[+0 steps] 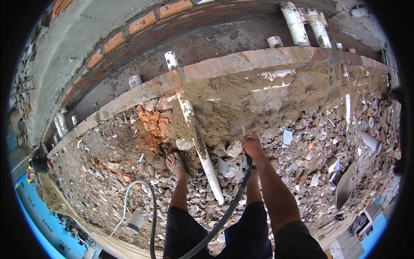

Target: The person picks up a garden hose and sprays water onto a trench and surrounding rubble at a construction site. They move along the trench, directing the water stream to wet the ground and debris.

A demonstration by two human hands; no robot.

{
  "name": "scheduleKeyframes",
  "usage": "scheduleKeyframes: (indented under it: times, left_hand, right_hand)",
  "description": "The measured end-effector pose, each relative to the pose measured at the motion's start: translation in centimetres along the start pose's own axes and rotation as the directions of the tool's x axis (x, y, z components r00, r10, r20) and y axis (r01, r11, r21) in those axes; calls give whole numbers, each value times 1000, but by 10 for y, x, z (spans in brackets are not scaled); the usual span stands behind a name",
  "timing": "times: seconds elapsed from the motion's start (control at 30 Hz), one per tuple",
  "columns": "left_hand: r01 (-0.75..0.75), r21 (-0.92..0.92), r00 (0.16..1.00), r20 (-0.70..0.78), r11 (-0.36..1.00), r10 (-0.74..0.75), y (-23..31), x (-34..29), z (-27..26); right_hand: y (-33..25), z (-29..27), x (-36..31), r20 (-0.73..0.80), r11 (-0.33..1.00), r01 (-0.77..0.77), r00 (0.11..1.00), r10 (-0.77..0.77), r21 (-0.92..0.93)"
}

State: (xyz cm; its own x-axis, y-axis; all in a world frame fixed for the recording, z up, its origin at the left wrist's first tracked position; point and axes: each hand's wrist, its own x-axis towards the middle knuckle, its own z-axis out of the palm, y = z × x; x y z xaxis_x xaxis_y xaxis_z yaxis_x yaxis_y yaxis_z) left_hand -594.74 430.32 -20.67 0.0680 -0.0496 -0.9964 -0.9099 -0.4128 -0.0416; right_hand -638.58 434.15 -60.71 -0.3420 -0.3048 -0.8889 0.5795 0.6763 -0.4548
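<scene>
My right hand (253, 144) is closed around the end of a dark grey-green hose (219, 226), over the line where wet sand meets rubble. From the hand the hose hangs down past my right leg to the lower edge. Something pale and narrow shows at my fingertips; I cannot tell whether it is the hose tip or water. Damp brown sand (215, 118) lies just beyond the hand. Left of it, a white plastic pipe (210, 175) slants across the sand and broken stone. My left hand is out of sight.
Loose rubble (323, 146) surrounds my bare-toed foot (176, 164). A low brick edge (202, 68) curves across, with upright white pipes (295, 26) behind it. Crushed red brick (152, 123) lies left. A hose loop (153, 207) and a cut pipe piece (136, 220) rest lower left.
</scene>
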Motion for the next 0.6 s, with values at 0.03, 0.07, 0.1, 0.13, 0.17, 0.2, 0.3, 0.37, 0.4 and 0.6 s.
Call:
scheduleKeyframes:
  times: [0.03,0.07,0.1,0.13,0.17,0.2,0.3,0.37,0.4,0.6]
  left_hand:
    - [-258,339,951,-77,905,300,0,-3,-1]
    - [-353,500,890,-82,791,449,2,-5,-2]
    - [-359,505,880,-97,785,465,5,-6,-3]
    - [-367,511,869,-110,778,482,9,-6,-4]
    - [-373,516,860,-120,771,496,12,-7,-4]
    - [-371,490,852,-159,788,500,15,-7,-4]
    - [-367,434,831,-243,823,500,18,-5,-4]
    - [-361,423,830,-261,831,494,15,-2,-4]
    - [-370,429,823,-260,824,505,12,0,-5]
    - [-504,500,678,-278,705,681,1,20,-6]
  right_hand:
    - [-7,7,-1,22,999,-3,1000,4,-40]
    - [-14,14,0,57,998,-12,998,16,-67]
    - [-23,21,3,26,997,-59,998,60,-59]
    - [-32,27,8,13,996,-71,997,72,-46]
    - [-41,30,14,8,995,-99,995,99,-34]
    - [-49,34,20,3,992,-127,992,127,-22]
    - [-67,60,40,8,995,73,997,-73,-66]
    - [-78,77,46,51,987,98,994,-93,-127]
    - [-84,86,47,85,979,85,994,-70,-183]
    - [-121,142,43,181,933,76,983,-12,-353]
